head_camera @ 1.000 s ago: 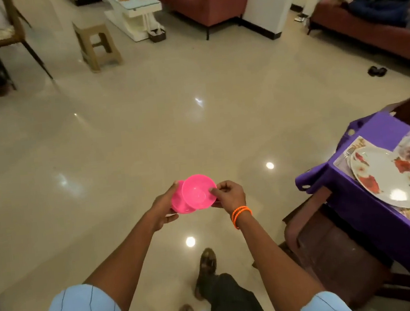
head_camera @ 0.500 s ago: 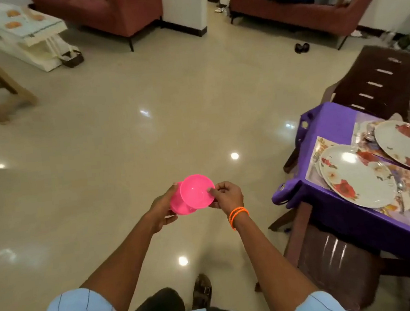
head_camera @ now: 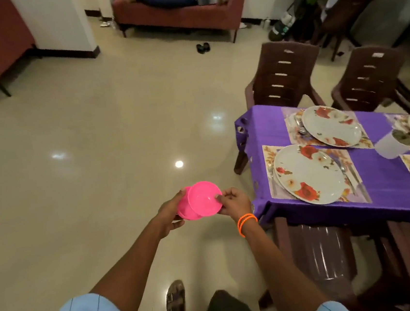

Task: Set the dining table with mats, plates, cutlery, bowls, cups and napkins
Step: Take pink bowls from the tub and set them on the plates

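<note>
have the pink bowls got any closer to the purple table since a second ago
Yes. The pink bowls, held in both hands, now sit much nearer the purple table corner; the floor gap between them has narrowed as the person walked toward it.

Two nested pink bowls (head_camera: 203,199), tilted, in both hands, left of the purple-clothed table (head_camera: 384,182).

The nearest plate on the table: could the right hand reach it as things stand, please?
Probably, but not freely: nothing stands between the right hand and the plate, yet its fingers pinch a pink bowl.
</note>
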